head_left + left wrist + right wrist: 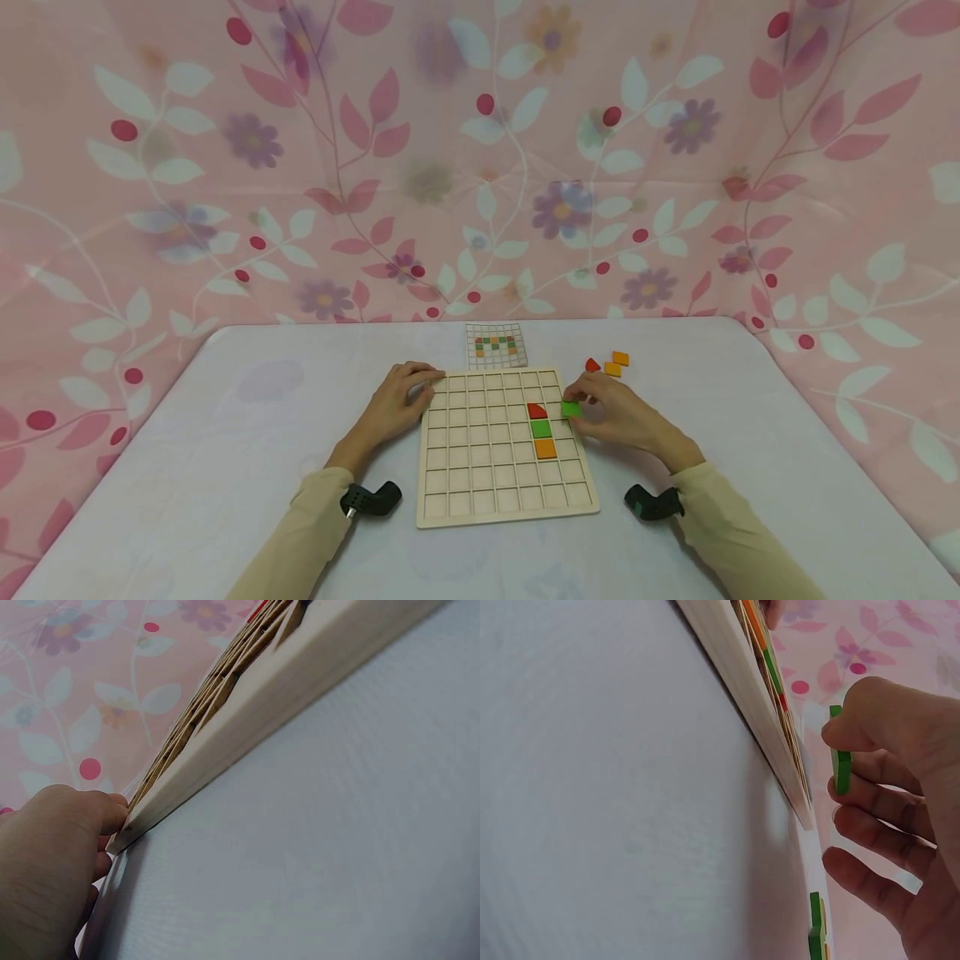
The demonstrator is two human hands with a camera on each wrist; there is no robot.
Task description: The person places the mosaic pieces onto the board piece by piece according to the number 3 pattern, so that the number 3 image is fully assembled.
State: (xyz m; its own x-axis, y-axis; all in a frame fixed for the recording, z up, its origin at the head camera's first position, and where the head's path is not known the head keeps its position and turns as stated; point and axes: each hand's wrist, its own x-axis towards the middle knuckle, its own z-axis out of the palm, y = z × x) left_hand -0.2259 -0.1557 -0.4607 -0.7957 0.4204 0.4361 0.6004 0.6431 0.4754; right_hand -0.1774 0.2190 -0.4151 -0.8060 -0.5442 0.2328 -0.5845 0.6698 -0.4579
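A wooden grid board (482, 457) lies on the table, with a red quarter-round tile (537, 411), a green square tile (541, 428) and an orange tile (545, 449) stacked in one column of cells. My left hand (395, 405) holds the board's far left corner, thumb at the side edge and fingers around the corner, as the left wrist view also shows. Between thumb and fingers my right hand (618, 414) pinches another green tile (841, 761), over the board's right edge. In the right wrist view its other fingers spread loosely below the tile.
Behind the board lies a printed pattern card (497, 346). Loose orange tiles (620, 358) and a red tile (592, 365) lie beyond my right hand. More green pieces (815, 926) show low in the right wrist view. A floral curtain (480, 167) hangs behind the table.
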